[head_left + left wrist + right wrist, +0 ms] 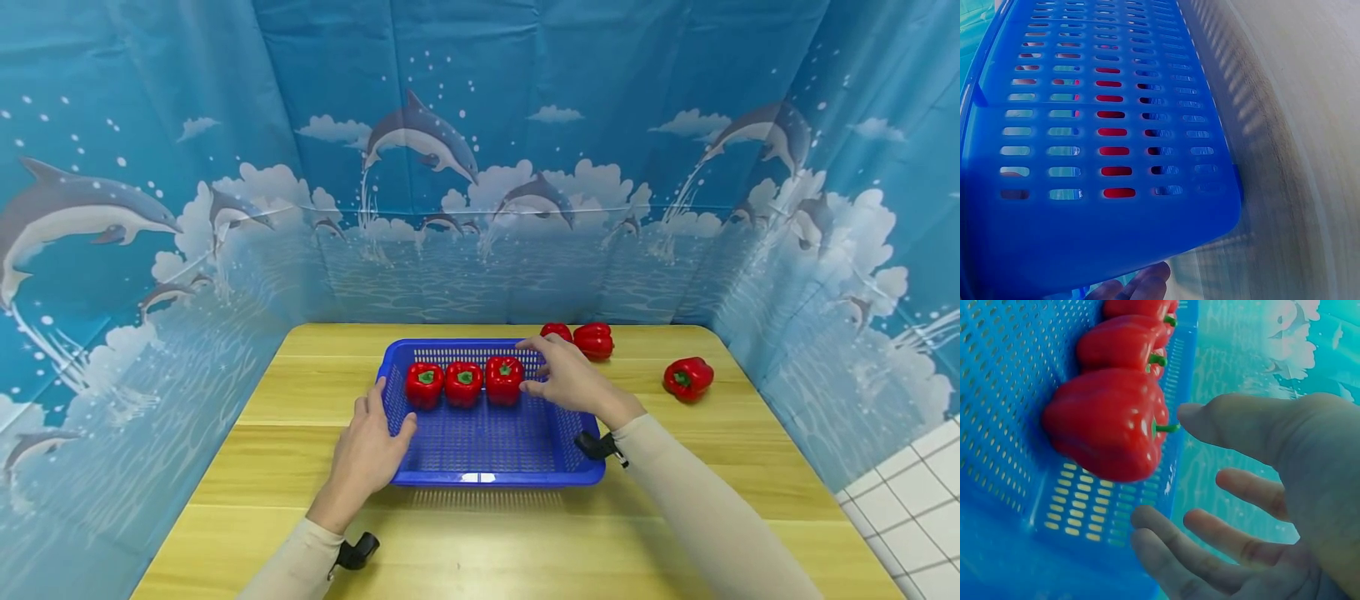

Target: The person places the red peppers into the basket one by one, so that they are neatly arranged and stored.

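Observation:
A blue plastic basket (480, 478) with slotted walls stands on the table. In it, three red bell peppers with green stems form a row along the far side: a left one (424, 385), a middle one (463, 384) and a right one (504, 381). My left hand (367, 446) rests at the basket's left edge, its fingers along the outside and its thumb over the inside, apart from each other. Spread fingers of my right hand (572, 377) hover over the basket's far right part, beside the right pepper (1110, 422), holding nothing.
Behind my right hand, at the table's far edge, lie two more red peppers, one partly hidden (556, 331) and one beside it (594, 341). Another pepper (687, 379) lies farther right. A dolphin-print curtain (480, 250) encloses the wooden table (300, 467).

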A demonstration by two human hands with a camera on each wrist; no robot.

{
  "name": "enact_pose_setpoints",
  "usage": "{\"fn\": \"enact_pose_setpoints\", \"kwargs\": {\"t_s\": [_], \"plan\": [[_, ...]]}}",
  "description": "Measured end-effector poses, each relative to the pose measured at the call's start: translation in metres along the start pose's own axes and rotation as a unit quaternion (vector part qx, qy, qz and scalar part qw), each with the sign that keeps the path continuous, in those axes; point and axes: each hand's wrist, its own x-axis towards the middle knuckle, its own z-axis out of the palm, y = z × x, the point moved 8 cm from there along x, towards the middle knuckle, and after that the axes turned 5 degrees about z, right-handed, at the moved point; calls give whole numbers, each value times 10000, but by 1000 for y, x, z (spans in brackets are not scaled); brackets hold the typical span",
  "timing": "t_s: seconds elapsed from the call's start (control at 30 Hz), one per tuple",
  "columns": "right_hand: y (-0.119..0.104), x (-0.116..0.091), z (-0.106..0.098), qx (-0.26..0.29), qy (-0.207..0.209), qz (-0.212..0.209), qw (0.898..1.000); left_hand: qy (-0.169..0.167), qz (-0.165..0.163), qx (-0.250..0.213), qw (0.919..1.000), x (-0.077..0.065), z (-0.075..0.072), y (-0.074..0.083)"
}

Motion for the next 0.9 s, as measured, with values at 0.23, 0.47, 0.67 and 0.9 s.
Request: {"fn": "enact_pose_setpoints", "kwargs": {"t_s": [0.23,0.47,0.67,0.9], "plan": [[8,-3,-12,-4,247,-107,9996,36,35,56,10000,0,-2,-1],[29,-10,-26,-35,540,-30,9985,51,60,31,10000,1,-2,0],[47,-15,-37,128,680,-121,9975,85,61,18,9999,1,-3,0],[79,-32,-50,-48,1130,-1,9936,46,27,2,10000,0,0,0]]}}
